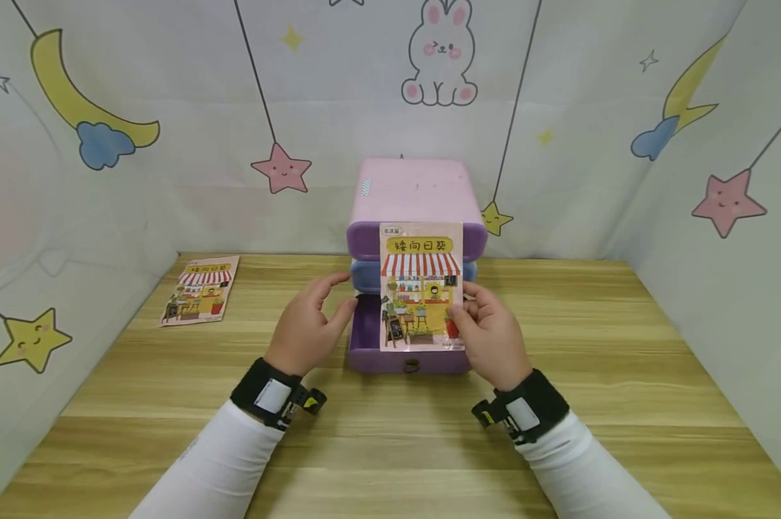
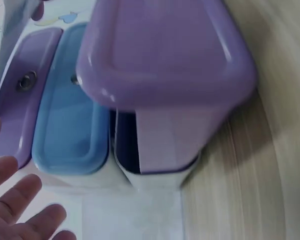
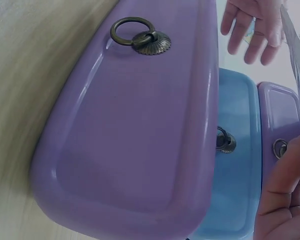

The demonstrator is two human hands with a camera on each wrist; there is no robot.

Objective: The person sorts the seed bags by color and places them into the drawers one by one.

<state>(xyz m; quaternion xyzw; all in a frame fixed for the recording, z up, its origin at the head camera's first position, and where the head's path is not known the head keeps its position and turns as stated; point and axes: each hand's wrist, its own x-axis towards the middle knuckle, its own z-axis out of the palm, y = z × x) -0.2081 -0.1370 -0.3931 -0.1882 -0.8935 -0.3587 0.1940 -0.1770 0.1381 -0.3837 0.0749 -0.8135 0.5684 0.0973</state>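
Note:
A pink seed packet (image 1: 423,313) with a red-and-white striped awning picture stands upright in front of a small drawer chest (image 1: 419,191). My right hand (image 1: 494,339) pinches its right edge between thumb and fingers; in the right wrist view that hand (image 3: 285,195) shows at the lower right. The chest's bottom purple drawer (image 1: 371,360) is pulled out below the packet, with a dark interior. My left hand (image 1: 309,324) is held at the chest's left side, fingers spread and holding nothing; its fingertips (image 2: 52,215) show in the left wrist view beside the blue drawer (image 2: 70,115).
A second matching packet (image 1: 199,292) lies on the wooden table (image 1: 390,461) at the far left. Metal ring pulls (image 3: 132,32) stick out from the drawer fronts. A printed cloth backdrop (image 1: 189,108) hangs behind and at both sides.

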